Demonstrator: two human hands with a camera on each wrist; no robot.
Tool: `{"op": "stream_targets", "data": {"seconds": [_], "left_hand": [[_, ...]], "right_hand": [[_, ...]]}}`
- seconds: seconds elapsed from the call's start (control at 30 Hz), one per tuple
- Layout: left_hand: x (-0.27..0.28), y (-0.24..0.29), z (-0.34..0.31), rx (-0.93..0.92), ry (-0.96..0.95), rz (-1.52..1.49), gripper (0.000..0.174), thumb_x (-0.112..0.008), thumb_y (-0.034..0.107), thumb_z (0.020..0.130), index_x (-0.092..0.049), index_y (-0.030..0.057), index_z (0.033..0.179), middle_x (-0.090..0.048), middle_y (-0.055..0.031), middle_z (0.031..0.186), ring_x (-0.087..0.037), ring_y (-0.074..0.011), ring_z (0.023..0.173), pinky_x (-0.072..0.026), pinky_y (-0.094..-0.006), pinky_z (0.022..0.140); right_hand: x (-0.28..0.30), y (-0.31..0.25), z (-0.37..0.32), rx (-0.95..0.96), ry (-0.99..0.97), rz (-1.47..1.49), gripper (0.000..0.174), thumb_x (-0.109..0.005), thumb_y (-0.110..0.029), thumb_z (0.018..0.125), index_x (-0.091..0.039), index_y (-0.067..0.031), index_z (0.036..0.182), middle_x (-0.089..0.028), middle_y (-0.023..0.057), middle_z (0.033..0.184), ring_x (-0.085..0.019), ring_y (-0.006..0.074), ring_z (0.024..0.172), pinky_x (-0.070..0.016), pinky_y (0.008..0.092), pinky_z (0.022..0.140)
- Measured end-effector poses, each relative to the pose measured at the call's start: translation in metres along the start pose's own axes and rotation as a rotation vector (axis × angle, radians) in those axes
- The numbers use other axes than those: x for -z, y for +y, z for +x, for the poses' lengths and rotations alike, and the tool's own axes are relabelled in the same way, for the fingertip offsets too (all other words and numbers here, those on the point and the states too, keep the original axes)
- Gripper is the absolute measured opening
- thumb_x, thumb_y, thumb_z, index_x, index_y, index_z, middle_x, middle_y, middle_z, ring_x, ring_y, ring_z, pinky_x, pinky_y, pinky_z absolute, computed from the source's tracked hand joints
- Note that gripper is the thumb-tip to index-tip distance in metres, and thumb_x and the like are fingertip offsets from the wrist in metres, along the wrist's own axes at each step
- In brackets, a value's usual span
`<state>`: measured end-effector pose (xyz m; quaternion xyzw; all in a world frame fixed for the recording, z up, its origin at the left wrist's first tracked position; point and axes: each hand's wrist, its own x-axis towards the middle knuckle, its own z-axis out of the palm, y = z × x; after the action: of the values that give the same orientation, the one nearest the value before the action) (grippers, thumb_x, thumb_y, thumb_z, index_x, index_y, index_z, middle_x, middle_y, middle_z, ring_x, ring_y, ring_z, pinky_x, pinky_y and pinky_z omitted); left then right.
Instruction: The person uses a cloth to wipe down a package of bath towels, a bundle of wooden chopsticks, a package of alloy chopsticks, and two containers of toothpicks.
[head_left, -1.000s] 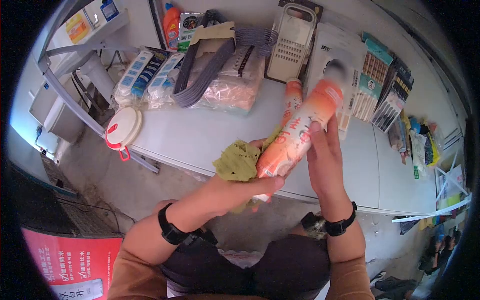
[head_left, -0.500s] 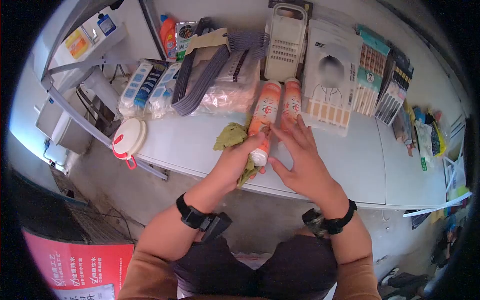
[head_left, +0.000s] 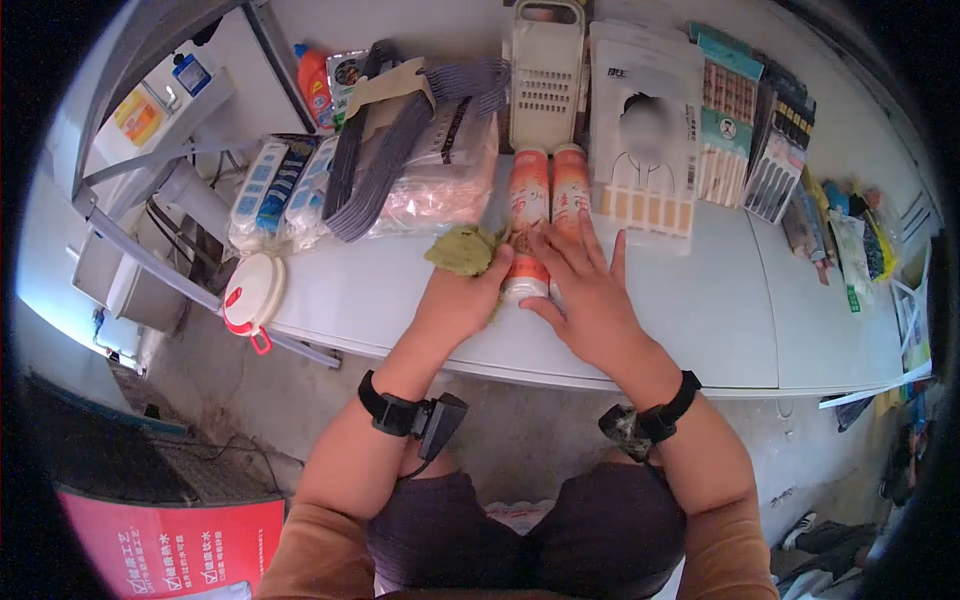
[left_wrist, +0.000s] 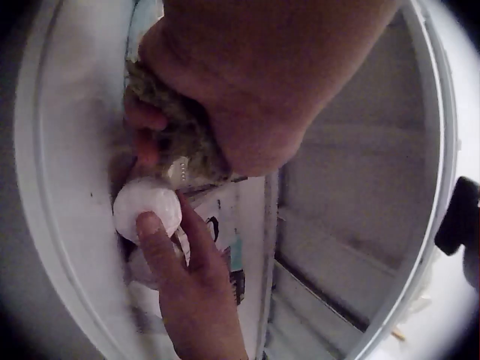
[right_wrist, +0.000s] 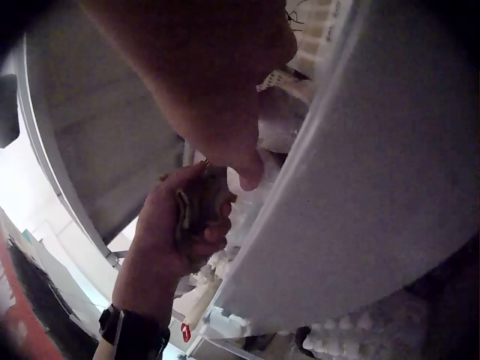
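Two orange-and-white printed rolls lie side by side, pointing away from me: the left roll point(head_left: 529, 195) and the right roll point(head_left: 570, 185). My left hand point(head_left: 455, 303) grips a crumpled green cloth point(head_left: 465, 250) and sits against the near left side of the left roll. In the right wrist view its fingers curl round the cloth point(right_wrist: 201, 210). Spread over the rolls' near part is my right hand point(head_left: 595, 300), its fingers resting on them. The left wrist view shows the right thumb at the white round end point(left_wrist: 144, 202) of a roll.
The rolls lie on a white table point(head_left: 680, 310). Behind them stand a grater point(head_left: 545, 90) and a flat white pack point(head_left: 645, 150). Grey hangers point(head_left: 375, 160) lie on plastic-wrapped packs to the left. A round white lid point(head_left: 255, 290) with red clips sits at the left edge.
The left roll has come down from the raised hands and now lies beside the other one. My right hand has let go of its grip and spread over the rolls.
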<state>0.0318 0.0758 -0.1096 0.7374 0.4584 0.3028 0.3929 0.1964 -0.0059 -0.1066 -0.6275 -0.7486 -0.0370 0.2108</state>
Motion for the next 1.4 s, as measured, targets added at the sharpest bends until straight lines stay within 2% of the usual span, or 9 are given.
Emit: {"op": "stream_targets", "data": {"seconds": [0.03, 0.1, 0.37, 0.43, 0.5, 0.63, 0.93, 1.13, 1.4], "left_hand": [[0.002, -0.002, -0.001, 0.002, 0.001, 0.003, 0.036, -0.052, 0.037, 0.094, -0.056, 0.0037, 0.107, -0.062, -0.0064, 0.079, -0.06, -0.0154, 0.063, -0.0492, -0.0277, 0.051], [0.006, 0.003, -0.008, -0.222, 0.162, -0.069, 0.033, -0.053, 0.025, 0.093, -0.056, -0.0003, 0.113, -0.061, -0.0161, 0.106, -0.057, -0.0283, 0.102, -0.0416, -0.0387, 0.092], [0.015, 0.009, -0.027, -0.231, -0.13, -0.413, 0.037, -0.056, 0.014, 0.091, -0.049, 0.0036, 0.126, -0.056, -0.0075, 0.114, -0.053, -0.0174, 0.102, -0.0425, -0.0307, 0.09], [0.019, 0.018, -0.034, -0.24, -0.185, -0.418, 0.038, -0.057, 0.011, 0.09, -0.048, 0.0041, 0.126, -0.054, -0.0058, 0.113, -0.052, -0.0151, 0.101, -0.0429, -0.0291, 0.089], [0.017, 0.032, -0.044, -0.179, -0.242, -0.866, 0.035, -0.057, 0.01, 0.09, -0.049, 0.0037, 0.124, -0.052, -0.0043, 0.115, -0.051, -0.0125, 0.1, -0.0436, -0.0273, 0.086], [0.02, 0.04, -0.055, -0.191, -0.124, -0.802, 0.028, -0.057, 0.012, 0.092, -0.052, 0.003, 0.118, -0.054, -0.0041, 0.113, -0.051, -0.0099, 0.1, -0.0443, -0.026, 0.085], [0.033, 0.033, -0.045, -0.139, -0.182, -0.725, 0.028, -0.06, 0.018, 0.093, -0.057, 0.0006, 0.115, -0.064, -0.003, 0.102, -0.059, -0.0088, 0.092, -0.0473, -0.0255, 0.081], [0.038, 0.032, -0.043, -0.069, -0.132, -1.08, 0.029, -0.056, 0.023, 0.095, -0.057, 0.0007, 0.112, -0.064, -0.0062, 0.104, -0.062, -0.0123, 0.093, -0.0503, -0.0274, 0.081], [0.053, 0.039, -0.05, -0.061, -0.238, -1.318, 0.032, -0.049, 0.028, 0.097, -0.051, 0.0013, 0.116, -0.062, -0.0097, 0.106, -0.062, -0.0184, 0.097, -0.0504, -0.0317, 0.087]], "right_hand": [[-0.002, -0.001, 0.002, -0.033, 0.006, -0.028, 0.068, -0.065, -0.035, 0.083, -0.038, -0.0106, 0.14, -0.035, 0.0088, 0.145, -0.014, 0.0349, 0.142, -0.0047, 0.0651, 0.108], [-0.008, 0.0, 0.004, -0.051, 0.022, -0.041, 0.069, -0.066, -0.035, 0.082, -0.038, -0.0113, 0.141, -0.034, 0.0095, 0.145, -0.015, 0.0357, 0.141, -0.0056, 0.0652, 0.108], [0.009, -0.014, 0.007, -0.024, 0.14, 0.095, 0.07, -0.067, -0.031, 0.08, -0.038, -0.0063, 0.139, -0.034, 0.0175, 0.144, -0.014, 0.0431, 0.139, -0.0083, 0.0631, 0.109], [0.019, -0.021, 0.006, 0.09, 0.207, 0.549, 0.067, -0.07, -0.02, 0.079, -0.039, -0.0073, 0.137, -0.042, 0.0191, 0.138, -0.029, 0.0422, 0.134, -0.0203, 0.0513, 0.111], [0.028, -0.032, 0.005, 0.108, 0.207, 0.647, 0.062, -0.07, -0.015, 0.079, -0.043, -0.007, 0.134, -0.048, 0.0191, 0.13, -0.039, 0.0403, 0.126, -0.0288, 0.0464, 0.106], [0.035, -0.035, 0.0, 0.095, 0.284, 0.633, 0.035, -0.067, -0.006, 0.08, -0.058, -0.0032, 0.114, -0.059, 0.0167, 0.108, -0.059, 0.0319, 0.101, -0.0459, 0.0375, 0.088], [0.038, -0.018, 0.001, -0.022, 0.587, 0.673, 0.018, -0.063, -0.011, 0.088, -0.052, -0.0003, 0.077, -0.056, 0.0102, 0.088, -0.055, 0.021, 0.083, -0.0428, 0.027, 0.076], [0.05, -0.027, -0.003, -0.375, 0.364, 1.08, 0.026, -0.061, -0.019, 0.092, -0.051, -0.0034, 0.074, -0.051, -0.0019, 0.075, -0.044, 0.006, 0.073, -0.0371, 0.0209, 0.069], [0.054, -0.025, -0.005, -0.243, 0.179, 1.114, 0.024, -0.065, -0.019, 0.089, -0.052, -0.0056, 0.074, -0.05, -0.0054, 0.072, -0.042, 0.0038, 0.072, -0.0364, 0.0202, 0.067]]}}
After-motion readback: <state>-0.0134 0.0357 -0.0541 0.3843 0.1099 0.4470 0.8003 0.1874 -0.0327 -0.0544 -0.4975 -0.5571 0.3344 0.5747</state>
